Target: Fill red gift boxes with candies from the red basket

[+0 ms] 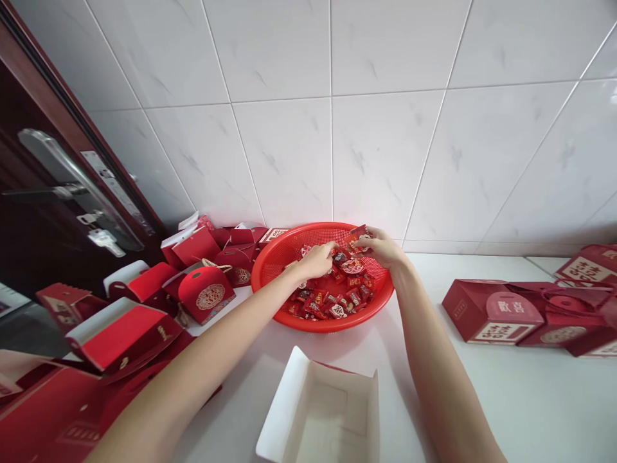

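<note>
Inside red basket (328, 326): loose pile of small wrapped sweets (332, 303). With right grip (385, 249), pinching red packet (358, 238) above basket's right side. With left grip (315, 262), reaching among sweets left of basket's centre; whether closed on anything, cannot tell. Probably light, firm, slick-wrapped; best pinched across middle. On surface (540, 402), near side of basket: open white-lined box (332, 411). Right of basket: red boxes (465, 310), black characters resembling double happiness on pale label (504, 332). On sweets: print too small to read.
</note>
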{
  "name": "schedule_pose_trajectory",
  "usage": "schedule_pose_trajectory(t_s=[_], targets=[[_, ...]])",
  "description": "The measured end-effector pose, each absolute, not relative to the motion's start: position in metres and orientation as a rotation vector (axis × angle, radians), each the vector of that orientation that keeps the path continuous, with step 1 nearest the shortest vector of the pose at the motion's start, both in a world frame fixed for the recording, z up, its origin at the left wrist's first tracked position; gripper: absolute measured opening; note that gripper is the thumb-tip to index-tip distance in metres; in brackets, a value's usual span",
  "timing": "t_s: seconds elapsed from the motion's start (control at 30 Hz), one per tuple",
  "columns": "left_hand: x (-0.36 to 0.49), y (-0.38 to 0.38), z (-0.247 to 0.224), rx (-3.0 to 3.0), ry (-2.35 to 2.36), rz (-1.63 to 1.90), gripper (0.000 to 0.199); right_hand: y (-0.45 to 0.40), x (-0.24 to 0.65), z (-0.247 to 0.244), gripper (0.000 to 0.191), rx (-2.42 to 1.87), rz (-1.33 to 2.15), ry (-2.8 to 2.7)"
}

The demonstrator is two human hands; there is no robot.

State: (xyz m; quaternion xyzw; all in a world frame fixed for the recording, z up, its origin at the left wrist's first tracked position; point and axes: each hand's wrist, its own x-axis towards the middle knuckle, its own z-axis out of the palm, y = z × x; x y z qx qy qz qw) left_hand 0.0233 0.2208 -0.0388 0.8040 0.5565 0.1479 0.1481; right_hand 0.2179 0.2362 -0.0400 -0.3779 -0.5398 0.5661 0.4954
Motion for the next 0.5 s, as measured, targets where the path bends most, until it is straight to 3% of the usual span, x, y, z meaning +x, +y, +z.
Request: schedule_pose_trajectory(t_s=[0.5], targets=[[0.0224, 0.2285, -0.0372, 2.127, 1.377, 0.853, 0.036, 0.2393, 0.2202, -0.0421, 0.021, -0.883, 1.397, -1.312]])
